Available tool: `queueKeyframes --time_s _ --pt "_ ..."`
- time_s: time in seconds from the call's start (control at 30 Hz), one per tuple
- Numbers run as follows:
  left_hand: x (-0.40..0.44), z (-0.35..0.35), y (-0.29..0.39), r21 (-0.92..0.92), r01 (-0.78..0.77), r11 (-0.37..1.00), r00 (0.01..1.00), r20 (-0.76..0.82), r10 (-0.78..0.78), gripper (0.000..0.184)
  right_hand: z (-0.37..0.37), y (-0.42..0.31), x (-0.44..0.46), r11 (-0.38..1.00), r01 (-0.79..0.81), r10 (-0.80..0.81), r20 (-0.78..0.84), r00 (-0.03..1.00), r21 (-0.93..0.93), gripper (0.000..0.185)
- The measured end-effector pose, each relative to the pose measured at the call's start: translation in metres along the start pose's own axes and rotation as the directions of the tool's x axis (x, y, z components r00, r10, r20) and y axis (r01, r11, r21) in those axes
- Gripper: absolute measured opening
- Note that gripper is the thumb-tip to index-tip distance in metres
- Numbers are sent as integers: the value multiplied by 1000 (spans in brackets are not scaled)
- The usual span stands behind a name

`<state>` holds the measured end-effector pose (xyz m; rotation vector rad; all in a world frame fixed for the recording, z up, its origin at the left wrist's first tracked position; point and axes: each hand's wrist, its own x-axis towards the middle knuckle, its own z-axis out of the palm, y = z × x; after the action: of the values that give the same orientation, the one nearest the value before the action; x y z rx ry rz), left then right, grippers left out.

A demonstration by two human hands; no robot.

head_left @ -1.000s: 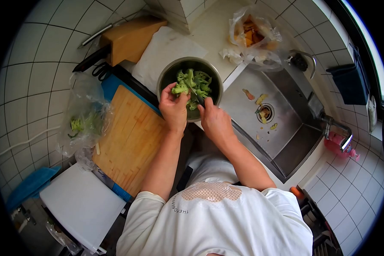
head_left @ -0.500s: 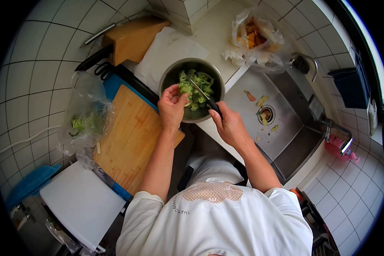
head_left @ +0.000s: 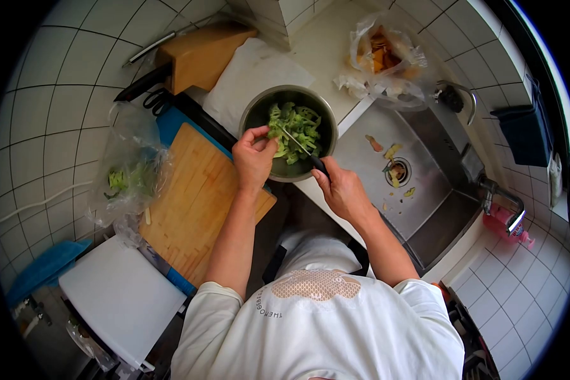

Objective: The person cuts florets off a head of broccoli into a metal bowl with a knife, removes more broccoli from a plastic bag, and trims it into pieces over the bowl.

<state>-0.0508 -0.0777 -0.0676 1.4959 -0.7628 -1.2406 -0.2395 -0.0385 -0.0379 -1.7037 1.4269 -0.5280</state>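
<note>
A metal bowl [head_left: 331, 120] with cut green broccoli [head_left: 304, 123] in it is in front of me. My left hand [head_left: 254, 161] is at the bowl's left side, its fingers pinched on a broccoli floret [head_left: 276, 132] over the pieces inside. In my right hand [head_left: 345, 190], closed round the black handle, is a small knife [head_left: 295, 140]. Its blade points up and left across the bowl, close to the left fingertips. Whether the edge touches the held floret is hard to see.
To the left lies a wooden cutting board [head_left: 193, 196] beside a plastic bag [head_left: 133, 171] with greens. A knife block [head_left: 212, 54] stands behind. On the right, the sink [head_left: 386, 183] has peelings round its drain. A bag of orange peelings [head_left: 386, 60] lies at the back.
The knife blade has dropped slightly lower and further right over the broccoli. My left fingers have shifted a little, and less of the floret shows above them. The whole view has turned slightly.
</note>
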Motion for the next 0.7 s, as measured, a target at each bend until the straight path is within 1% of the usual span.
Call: queueKeyframes --time_s 0.07,0.2,0.27,0.3,0.37,0.4,0.47,0.57,0.7 --pt "1 -1 -3 9 -114 993 993 -21 115 21 -1 -1 -1 1000 16 -16 13 1000 3 25" --pt "2 -4 -3 22 -132 991 991 -32 133 20 0 -1 -1 1000 26 -26 21 999 -15 24" --pt "0 -5 1 73 -85 994 996 -6 85 17 1 -1 -1 999 34 -34 10 999 -33 23" --pt "-1 -5 1 73 -84 994 996 -7 85 17 2 0 -1 999 34 -34 11 999 -33 23" --pt "-3 -5 1 148 -98 984 995 -1 99 14 3 1 -1 998 17 -16 18 1000 -67 23" --pt "-3 -5 0 148 -97 984 995 -1 98 14 2 0 -1 998 17 -15 18 1000 -67 23" --pt "-3 -5 -3 141 -154 978 988 -12 157 14 1 -1 0 997 10 -7 41 999 -74 23" --pt "-1 -8 -5 169 -168 971 985 -16 173 13 -1 1 -2 999 11 -9 66 998 -38 24" --pt "-2 -6 1 191 -183 964 982 -10 189 13 -5 0 -2 999 12 -9 82 997 -33 24"
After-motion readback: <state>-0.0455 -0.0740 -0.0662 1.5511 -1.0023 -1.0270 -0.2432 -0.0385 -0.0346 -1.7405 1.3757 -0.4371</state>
